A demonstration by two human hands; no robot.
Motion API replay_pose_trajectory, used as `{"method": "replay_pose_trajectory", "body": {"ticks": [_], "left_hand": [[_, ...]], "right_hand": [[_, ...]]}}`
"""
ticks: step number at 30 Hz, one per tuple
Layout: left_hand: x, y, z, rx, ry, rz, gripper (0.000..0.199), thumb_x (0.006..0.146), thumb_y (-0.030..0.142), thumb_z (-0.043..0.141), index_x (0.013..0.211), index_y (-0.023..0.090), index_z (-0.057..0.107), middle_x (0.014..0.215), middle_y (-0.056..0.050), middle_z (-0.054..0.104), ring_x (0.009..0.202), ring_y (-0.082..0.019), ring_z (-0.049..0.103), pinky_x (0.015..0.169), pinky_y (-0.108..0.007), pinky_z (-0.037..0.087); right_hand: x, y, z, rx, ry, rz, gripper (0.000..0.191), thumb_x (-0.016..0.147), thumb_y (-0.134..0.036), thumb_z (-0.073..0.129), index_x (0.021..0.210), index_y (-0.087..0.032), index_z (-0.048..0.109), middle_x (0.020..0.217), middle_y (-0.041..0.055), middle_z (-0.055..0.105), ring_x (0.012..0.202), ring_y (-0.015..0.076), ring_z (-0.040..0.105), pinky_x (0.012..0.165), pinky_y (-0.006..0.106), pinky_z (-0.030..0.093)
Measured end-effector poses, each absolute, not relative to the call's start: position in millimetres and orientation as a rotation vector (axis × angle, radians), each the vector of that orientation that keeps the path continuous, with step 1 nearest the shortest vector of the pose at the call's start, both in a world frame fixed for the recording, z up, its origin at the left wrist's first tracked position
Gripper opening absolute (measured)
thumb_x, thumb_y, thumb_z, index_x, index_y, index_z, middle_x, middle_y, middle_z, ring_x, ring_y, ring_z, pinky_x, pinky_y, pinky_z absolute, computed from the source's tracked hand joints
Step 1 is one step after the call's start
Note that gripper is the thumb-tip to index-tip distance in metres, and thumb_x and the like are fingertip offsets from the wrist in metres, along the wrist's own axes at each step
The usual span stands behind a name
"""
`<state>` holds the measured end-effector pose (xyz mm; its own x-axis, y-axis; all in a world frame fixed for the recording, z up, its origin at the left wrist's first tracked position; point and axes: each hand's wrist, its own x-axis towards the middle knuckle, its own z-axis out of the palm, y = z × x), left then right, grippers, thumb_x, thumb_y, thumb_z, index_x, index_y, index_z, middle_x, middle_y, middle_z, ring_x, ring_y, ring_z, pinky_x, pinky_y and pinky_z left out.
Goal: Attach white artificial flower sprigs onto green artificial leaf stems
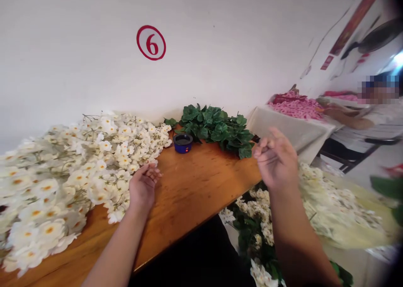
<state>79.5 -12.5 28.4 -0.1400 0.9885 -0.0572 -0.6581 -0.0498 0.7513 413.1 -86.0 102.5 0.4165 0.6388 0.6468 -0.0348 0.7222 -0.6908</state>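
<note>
My left hand [146, 182] rests palm up near the wooden table [195, 190], its fingers loosely curled but apart with nothing between them, beside a big heap of white artificial flowers [103, 152]. Raised over the table's right edge, my right hand [277, 156] has its fingers partly bent and spread, slightly blurred, and no object shows in it. Between the hands and farther back stands a small blue round pot [182, 144] with a red light. Green leaf stems [217, 127] lie in a pile behind it, against the wall.
More white flowers with leaves [258, 211] lie below the table's right edge, and others on yellowish wrapping [343, 207] at the right. Farther back, a person [378, 114] sits at a covered table [289, 127] bearing pink pieces [296, 106]. A blurred green leaf [384, 186] shows at far right.
</note>
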Motion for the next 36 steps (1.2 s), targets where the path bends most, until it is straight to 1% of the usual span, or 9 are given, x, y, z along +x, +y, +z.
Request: {"method": "replay_pose_trajectory", "body": {"ticks": [3,5,9,12,15,18,22,29,36], "left_hand": [[80.1,-11.7,27.3,0.573,0.777,1.594,0.012,0.071,0.024,0.062,0.072,0.013,0.066,0.059,-0.002,0.059,0.056,-0.012,0.056,0.053,-0.023,0.049],[80.1,-11.5,26.7,0.578,0.79,1.6,0.012,0.071,0.025,0.062,0.072,0.013,0.066,0.059,-0.001,0.058,0.055,-0.012,0.054,0.052,-0.023,0.048],[78.4,-10.9,25.6,0.59,0.82,1.597,0.014,0.071,0.026,0.064,0.072,0.013,0.067,0.058,0.0,0.055,0.055,-0.011,0.052,0.052,-0.023,0.047],[76.5,-9.1,24.8,0.588,0.842,1.601,0.015,0.07,0.026,0.065,0.073,0.012,0.068,0.058,0.0,0.054,0.055,-0.011,0.05,0.051,-0.023,0.046],[75.8,-7.4,24.0,0.57,0.865,1.582,0.015,0.07,0.027,0.065,0.073,0.012,0.068,0.057,0.001,0.052,0.055,-0.011,0.049,0.051,-0.023,0.045],[76.7,-6.8,22.8,0.553,0.873,1.575,0.014,0.069,0.026,0.067,0.072,0.012,0.067,0.056,0.001,0.051,0.054,-0.011,0.048,0.05,-0.023,0.044],[78.6,-7.4,21.3,0.54,0.887,1.554,0.016,0.068,0.027,0.069,0.072,0.012,0.068,0.057,0.001,0.049,0.054,-0.011,0.047,0.05,-0.022,0.043],[79.8,-6.3,19.3,0.557,0.904,1.536,0.016,0.067,0.029,0.069,0.072,0.013,0.068,0.057,0.002,0.049,0.054,-0.011,0.046,0.049,-0.022,0.042],[80.9,-10.5,13.4,0.958,1.051,1.62,0.02,0.076,0.034,0.066,0.082,0.015,0.069,0.067,0.0,0.058,0.063,-0.012,0.054,0.061,-0.025,0.045]], "right_hand": [[426.5,-49.0,75.5,-0.998,-1.069,0.528,0.026,0.084,-0.046,0.064,0.097,-0.023,0.065,0.078,0.0009,0.062,0.058,0.0134,0.058,0.058,0.029,0.05],[438.2,-21.9,57.0,-1.5,-1.114,0.501,0.031,0.085,-0.048,0.06,0.093,-0.019,0.067,0.087,0.0075,0.069,0.068,0.0175,0.065,0.065,0.031,0.053],[456.6,17.5,20.2,-2.094,-1.038,0.339,0.028,0.08,-0.042,0.065,0.084,-0.015,0.071,0.105,0.0219,0.069,0.11,0.0371,0.063,0.09,0.047,0.049],[463.2,31.6,-1.2,-2.182,-0.932,0.323,0.028,0.075,-0.041,0.068,0.074,-0.013,0.069,0.104,0.0281,0.068,0.118,0.0451,0.057,0.095,0.057,0.043],[466.8,38.5,-13.3,-2.138,-0.875,0.351,0.021,0.073,-0.036,0.069,0.065,-0.017,0.066,0.095,0.0222,0.07,0.112,0.0393,0.062,0.091,0.049,0.047],[468.0,38.4,-18.2,-1.98,-0.821,0.419,0.018,0.074,-0.031,0.064,0.06,-0.019,0.062,0.074,0.0119,0.069,0.081,0.0266,0.069,0.071,0.035,0.051],[465.1,23.8,-15.7,-1.692,-0.686,0.496,0.02,0.075,-0.037,0.057,0.064,-0.02,0.055,0.056,0.0005,0.057,0.045,0.0124,0.05,0.044,0.025,0.039],[464.4,-30.0,39.0,-1.363,-0.614,0.664,0.028,0.066,-0.043,0.069,0.064,-0.019,0.056,0.046,-0.0031,0.049,0.039,0.0093,0.041,0.037,0.022,0.029],[438.9,-112.7,125.9,-1.533,-1.385,0.946,0.04,0.08,-0.049,0.068,0.057,-0.019,0.053,0.048,-0.001,0.053,0.043,0.0087,0.044,0.042,0.021,0.033]]}}
